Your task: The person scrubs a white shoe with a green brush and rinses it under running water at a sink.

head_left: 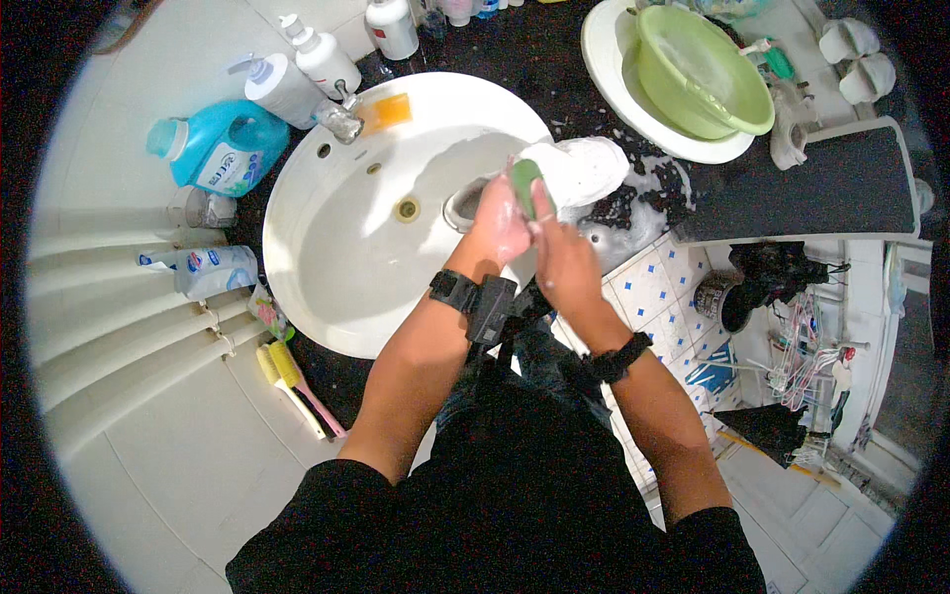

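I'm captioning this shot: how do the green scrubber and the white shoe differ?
The green scrubber looks much smaller than the white shoe. The scrubber's visible part is green, while the shoe is mainly white with a greyish opening. The right hand holds the scrubber; the left hand holds the shoe. Both are at the sink's right side.

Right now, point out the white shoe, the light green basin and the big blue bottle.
White shoe [594,168]: head view, its white end right of the hands.
Light green basin [671,96]: head view, its side wall.
Big blue bottle [208,139]: head view, its body.
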`<state>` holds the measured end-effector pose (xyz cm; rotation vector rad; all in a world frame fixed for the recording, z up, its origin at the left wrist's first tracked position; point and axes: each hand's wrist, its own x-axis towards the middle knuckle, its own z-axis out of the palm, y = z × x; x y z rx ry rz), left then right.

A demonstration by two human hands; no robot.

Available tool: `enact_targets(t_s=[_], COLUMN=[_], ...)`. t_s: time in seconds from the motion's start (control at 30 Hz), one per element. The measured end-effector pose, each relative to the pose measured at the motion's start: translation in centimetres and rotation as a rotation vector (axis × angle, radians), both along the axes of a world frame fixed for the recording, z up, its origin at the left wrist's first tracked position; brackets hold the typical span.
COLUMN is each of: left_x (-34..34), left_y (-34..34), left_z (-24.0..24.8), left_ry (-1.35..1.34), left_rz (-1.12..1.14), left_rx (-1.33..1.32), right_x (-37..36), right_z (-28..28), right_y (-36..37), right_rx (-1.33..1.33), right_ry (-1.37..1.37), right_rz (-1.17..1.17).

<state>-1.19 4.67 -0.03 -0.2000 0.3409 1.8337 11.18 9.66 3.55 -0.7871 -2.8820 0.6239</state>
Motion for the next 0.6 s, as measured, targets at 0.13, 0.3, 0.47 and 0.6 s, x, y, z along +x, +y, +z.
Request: enact_targets(t_s=[0.13, 0.3, 0.47, 0.6], left_x=[1.4, 0.3, 0.5, 1.4], left_y=[0.4, -0.8, -1.5, -1.9], left_z=[2.7, -1.6, 0.4, 1.6], left_ry=[-0.011, 0.042, -0.014, -0.035], left_rz=[0.106, 0.005, 0.098, 0.236], left_rx=[-0.195, 0.202, 0.110, -0.036], right_x=[-0.2, 0.4, 0.3, -0.2], right_z=[0.5, 0.5, -0.6, -0.2], right_y=[3.9, 0.2, -0.2, 3.6], right_rx=[-0.099, -0.094, -0.063, -0.215], right_ry=[0.197, 0.050, 0.146, 0.140], right_rz=[-0.177, 0.068, 0.056, -0.194])
